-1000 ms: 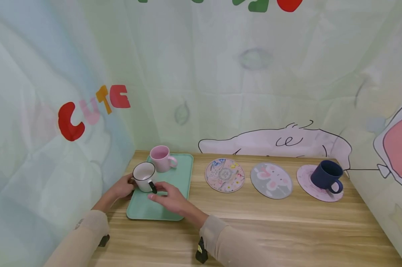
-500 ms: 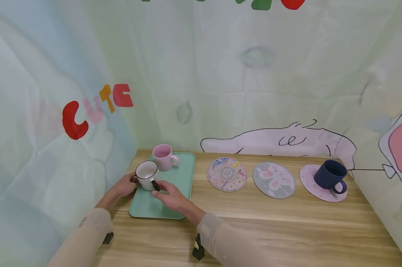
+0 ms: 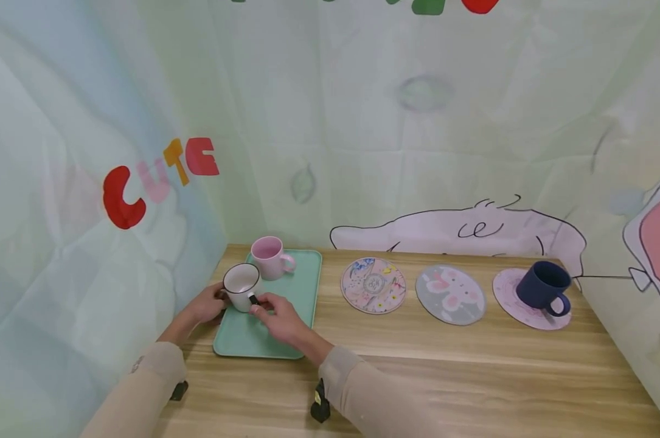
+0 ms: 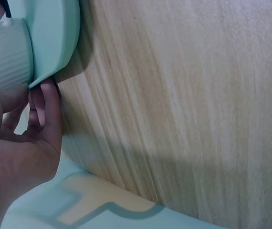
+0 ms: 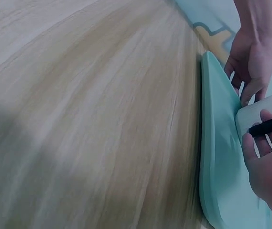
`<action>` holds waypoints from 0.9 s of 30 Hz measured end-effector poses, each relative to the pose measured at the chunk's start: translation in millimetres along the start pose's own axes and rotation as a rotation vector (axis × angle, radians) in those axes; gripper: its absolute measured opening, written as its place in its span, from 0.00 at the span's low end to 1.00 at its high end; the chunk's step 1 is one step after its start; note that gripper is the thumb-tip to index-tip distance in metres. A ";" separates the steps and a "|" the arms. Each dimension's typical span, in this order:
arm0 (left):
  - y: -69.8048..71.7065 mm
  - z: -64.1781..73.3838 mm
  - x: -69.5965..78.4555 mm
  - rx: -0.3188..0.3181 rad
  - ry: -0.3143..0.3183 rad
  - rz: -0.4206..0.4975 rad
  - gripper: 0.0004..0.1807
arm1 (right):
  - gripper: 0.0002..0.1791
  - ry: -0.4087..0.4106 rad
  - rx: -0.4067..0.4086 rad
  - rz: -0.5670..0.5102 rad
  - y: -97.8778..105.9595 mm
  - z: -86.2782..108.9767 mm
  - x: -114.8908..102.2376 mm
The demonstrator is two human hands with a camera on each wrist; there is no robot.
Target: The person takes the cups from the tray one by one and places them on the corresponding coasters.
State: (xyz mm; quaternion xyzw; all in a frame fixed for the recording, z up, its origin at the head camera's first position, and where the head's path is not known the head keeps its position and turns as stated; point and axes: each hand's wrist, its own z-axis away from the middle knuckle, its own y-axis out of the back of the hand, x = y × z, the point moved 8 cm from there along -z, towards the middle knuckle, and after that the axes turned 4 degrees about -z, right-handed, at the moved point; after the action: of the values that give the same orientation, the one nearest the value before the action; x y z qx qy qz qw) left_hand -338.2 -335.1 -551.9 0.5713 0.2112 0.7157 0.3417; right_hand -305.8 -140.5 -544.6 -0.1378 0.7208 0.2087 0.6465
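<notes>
A white mug (image 3: 239, 297) with a black rim and black handle stands upright on the left part of a mint-green tray (image 3: 264, 337). My right hand (image 3: 279, 319) pinches its handle (image 5: 269, 125) between thumb and fingers. At the tray's left edge, my left hand (image 3: 208, 304) grips the rim beside the mug; in the left wrist view the left hand (image 4: 24, 148) has fingers curled at the underside of that edge and the thumb above. A pink mug (image 3: 269, 261) stands behind the white one on the tray, its handle to the right.
Right of the tray on the wooden table (image 3: 417, 389) lie a floral round coaster (image 3: 372, 304) and a grey rabbit coaster (image 3: 451, 295). A navy mug (image 3: 539, 285) stands on a pink coaster (image 3: 510, 310) at the far right. Printed cloth walls (image 3: 362, 121) border the table.
My right hand has closed in on the white mug's handle, its fingers coming round it. My left hand stays at the tray's edge. The head view has shifted slightly.
</notes>
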 end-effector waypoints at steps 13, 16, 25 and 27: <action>0.4 -0.2 1.1 0.017 -0.033 -0.023 0.26 | 0.12 0.002 -0.048 0.038 1.2 -1.9 -2.3; 1.3 -0.5 1.3 0.026 -0.048 0.002 0.23 | 0.15 -0.002 -0.066 0.058 1.8 -2.1 -0.5; 2.7 -2.3 0.8 0.037 -0.046 -0.060 0.24 | 0.17 -0.058 -0.040 0.058 7.8 -0.2 4.1; 3.2 -2.8 0.7 0.037 -0.037 -0.070 0.24 | 0.17 -0.066 -0.037 0.052 8.2 -0.4 3.8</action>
State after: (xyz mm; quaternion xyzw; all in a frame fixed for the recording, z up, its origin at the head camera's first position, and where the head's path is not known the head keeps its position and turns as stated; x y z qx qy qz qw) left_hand -341.8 -336.5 -549.9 0.5830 0.2377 0.6884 0.3600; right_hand -310.5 -133.2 -547.3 -0.1239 0.6983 0.2433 0.6616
